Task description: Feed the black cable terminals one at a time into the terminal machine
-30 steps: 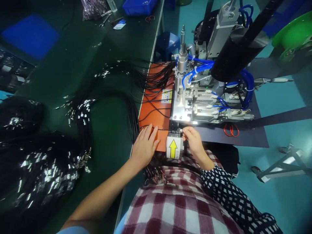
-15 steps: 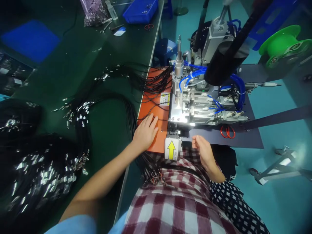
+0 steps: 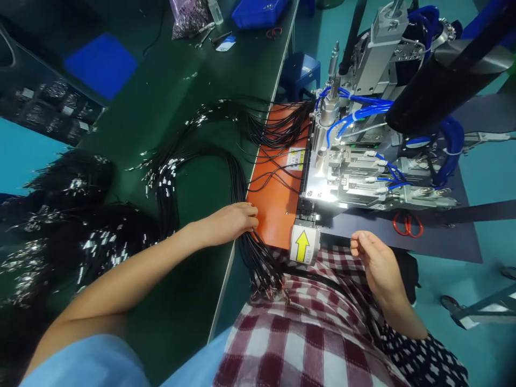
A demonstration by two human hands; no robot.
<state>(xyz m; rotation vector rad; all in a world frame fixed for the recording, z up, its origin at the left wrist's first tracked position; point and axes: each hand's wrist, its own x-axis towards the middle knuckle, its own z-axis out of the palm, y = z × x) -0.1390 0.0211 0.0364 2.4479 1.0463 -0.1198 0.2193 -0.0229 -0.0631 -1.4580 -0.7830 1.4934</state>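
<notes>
Black cables (image 3: 264, 255) with bare, coppery ends hang in a bundle over the table edge by the checked apron. My left hand (image 3: 231, 223) is over this bundle, its fingers pinched at a black cable beside the orange plate (image 3: 274, 209). My right hand (image 3: 377, 263) hovers in front of the machine, thumb pressed to curled fingers; whatever is in them, if anything, is hidden. Between the hands sits a white block with a yellow arrow (image 3: 302, 246). Several black cables (image 3: 278, 129) run across the plate into the metal machine (image 3: 322, 183) with blue air tubes.
Red-handled scissors (image 3: 408, 224) lie on the dark machine base. More cable bundles with shiny ends (image 3: 105, 242) cover the left of the green table (image 3: 201, 188). A blue bin (image 3: 258, 13) stands at the back. A black cylinder (image 3: 435, 86) on an arm overhangs the machine.
My left hand has moved back from the loose cables on the orange plate to the bundle at the table edge, and its fingers have closed. My right hand stays curled. The view has shifted left.
</notes>
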